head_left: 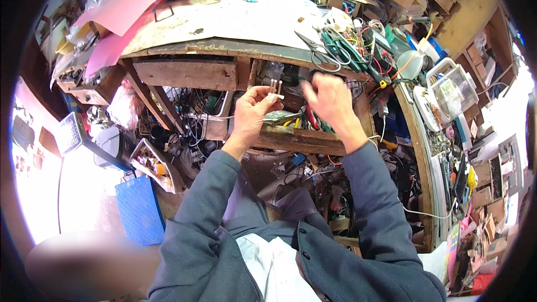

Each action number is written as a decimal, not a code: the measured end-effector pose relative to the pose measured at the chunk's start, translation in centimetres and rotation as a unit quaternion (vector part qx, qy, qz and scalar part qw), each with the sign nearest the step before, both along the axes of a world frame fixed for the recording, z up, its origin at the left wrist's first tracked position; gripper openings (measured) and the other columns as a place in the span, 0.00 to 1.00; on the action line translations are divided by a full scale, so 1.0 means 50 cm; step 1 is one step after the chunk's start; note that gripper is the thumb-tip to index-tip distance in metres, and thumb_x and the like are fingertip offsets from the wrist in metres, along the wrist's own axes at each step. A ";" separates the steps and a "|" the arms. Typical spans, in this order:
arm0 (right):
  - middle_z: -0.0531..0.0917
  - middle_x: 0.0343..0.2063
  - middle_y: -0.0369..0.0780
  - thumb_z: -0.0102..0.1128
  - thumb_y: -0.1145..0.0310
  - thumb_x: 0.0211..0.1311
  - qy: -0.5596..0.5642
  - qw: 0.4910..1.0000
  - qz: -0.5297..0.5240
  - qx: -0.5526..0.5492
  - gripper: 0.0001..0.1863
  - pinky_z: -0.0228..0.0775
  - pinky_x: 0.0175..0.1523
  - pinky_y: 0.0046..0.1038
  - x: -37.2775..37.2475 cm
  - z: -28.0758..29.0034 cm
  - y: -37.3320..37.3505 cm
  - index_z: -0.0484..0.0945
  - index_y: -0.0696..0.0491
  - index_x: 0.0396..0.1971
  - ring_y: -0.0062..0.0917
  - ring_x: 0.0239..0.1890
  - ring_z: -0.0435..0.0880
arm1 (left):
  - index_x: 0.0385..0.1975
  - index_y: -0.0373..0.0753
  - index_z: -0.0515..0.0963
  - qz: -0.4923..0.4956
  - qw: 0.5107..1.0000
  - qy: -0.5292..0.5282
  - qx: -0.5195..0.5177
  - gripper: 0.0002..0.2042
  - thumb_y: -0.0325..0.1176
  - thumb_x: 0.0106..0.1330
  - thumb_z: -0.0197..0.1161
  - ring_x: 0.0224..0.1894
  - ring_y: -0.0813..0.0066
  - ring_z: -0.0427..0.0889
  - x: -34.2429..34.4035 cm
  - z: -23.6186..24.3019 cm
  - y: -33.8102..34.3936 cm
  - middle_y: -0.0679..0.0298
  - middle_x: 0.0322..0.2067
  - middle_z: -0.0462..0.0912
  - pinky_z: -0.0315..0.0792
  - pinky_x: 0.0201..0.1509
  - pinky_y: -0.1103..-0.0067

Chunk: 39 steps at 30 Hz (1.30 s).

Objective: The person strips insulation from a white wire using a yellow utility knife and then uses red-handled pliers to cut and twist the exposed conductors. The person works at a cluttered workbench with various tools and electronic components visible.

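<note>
My left hand (251, 113) is closed in a pinch, thumb against fingers, around a small white piece with brass-coloured prongs (276, 90) pointing up and away from me. My right hand (331, 100) is to its right, above the pulled-out drawer (302, 141). It is blurred, and its fingertips are hidden from me, so what it may hold does not show. In the drawer between my hands lies a red-handled tool (311, 118). Scissors (320, 50) and green-handled cutters (339, 47) lie on the bench beyond my right hand.
The wooden bench (224, 29) runs across the far side, with a pink sheet (131, 5) at its left. Tangled wires and tools crowd its right end. A clear plastic box (454, 94) stands at right. A blue flat panel (139, 210) and a bin (151, 165) are at lower left.
</note>
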State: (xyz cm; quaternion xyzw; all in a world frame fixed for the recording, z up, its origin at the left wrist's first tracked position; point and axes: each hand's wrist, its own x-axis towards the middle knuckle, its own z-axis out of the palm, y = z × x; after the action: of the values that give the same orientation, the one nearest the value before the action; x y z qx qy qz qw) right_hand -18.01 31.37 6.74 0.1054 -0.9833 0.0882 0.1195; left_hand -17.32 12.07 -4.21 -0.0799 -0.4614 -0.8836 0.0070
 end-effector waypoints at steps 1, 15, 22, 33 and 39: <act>0.84 0.38 0.53 0.66 0.53 0.59 -0.014 0.999 -0.010 0.027 0.21 0.78 0.49 0.44 0.014 -0.026 0.017 0.81 0.60 0.36 0.47 0.43 0.85 | 0.46 0.30 0.77 -0.010 1.000 0.013 0.003 0.09 0.25 0.70 0.64 0.38 0.67 0.87 -0.002 0.001 0.007 0.56 0.40 0.85 0.83 0.48 0.74; 0.76 0.61 0.56 0.69 0.50 0.44 -0.318 0.932 -0.136 0.105 0.56 0.67 0.68 0.38 -0.085 -0.113 0.074 0.54 0.51 0.75 0.44 0.65 0.75 | 0.45 0.30 0.78 -0.029 0.999 0.020 0.013 0.08 0.26 0.70 0.63 0.40 0.66 0.87 -0.001 0.007 -0.003 0.53 0.40 0.86 0.83 0.50 0.72; 0.74 0.64 0.53 0.64 0.55 0.52 -0.305 0.928 -0.150 0.151 0.39 0.60 0.70 0.47 -0.053 -0.038 0.071 0.71 0.55 0.65 0.50 0.67 0.72 | 0.45 0.31 0.78 -0.042 0.999 0.003 0.022 0.09 0.29 0.71 0.63 0.39 0.67 0.88 0.000 0.019 0.001 0.54 0.39 0.87 0.83 0.48 0.74; 0.87 0.40 0.53 0.59 0.64 0.47 -0.216 0.953 -0.109 0.184 0.21 0.70 0.57 0.49 0.035 0.034 0.123 0.83 0.60 0.42 0.51 0.46 0.85 | 0.43 0.32 0.80 -0.067 0.997 0.000 0.022 0.09 0.31 0.71 0.65 0.36 0.71 0.86 -0.010 0.010 -0.006 0.58 0.36 0.86 0.85 0.45 0.71; 0.83 0.36 0.45 0.63 0.71 0.46 -0.114 0.982 -0.052 -0.143 0.24 0.75 0.43 0.32 0.087 -0.016 0.163 0.75 0.61 0.48 0.33 0.36 0.83 | 0.46 0.31 0.80 -0.048 0.997 -0.001 0.059 0.09 0.26 0.70 0.64 0.41 0.69 0.86 -0.005 0.009 -0.006 0.56 0.40 0.85 0.85 0.47 0.71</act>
State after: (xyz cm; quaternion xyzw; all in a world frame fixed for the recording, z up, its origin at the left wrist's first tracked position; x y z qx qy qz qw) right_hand -13.67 39.52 5.94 0.0247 -0.9718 0.2333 0.0247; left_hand -17.59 11.75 -3.77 -0.1006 -0.4044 -0.9085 -0.0307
